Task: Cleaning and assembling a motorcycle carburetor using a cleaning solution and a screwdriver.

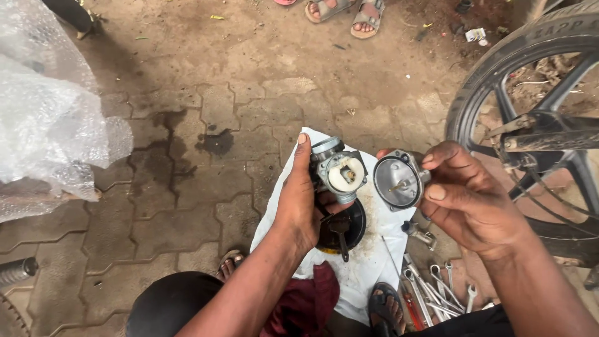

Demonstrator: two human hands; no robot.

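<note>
The left hand (298,201) grips the carburetor body (337,170), fingers closed round it, white float facing up. The right hand (465,200) pinches the float bowl (398,181) by its rim, just beside the body but apart from it. So the bowl is already off and not refitted. Below lie a white cloth (368,262), a dark dish (342,228) and spanners (437,293) on the paved floor.

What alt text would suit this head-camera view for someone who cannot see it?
The left hand holds a metal carburetor body and the right hand its round bowl cover, above a white cloth on paving stones. Spanners lie beside a motorcycle wheel.
</note>
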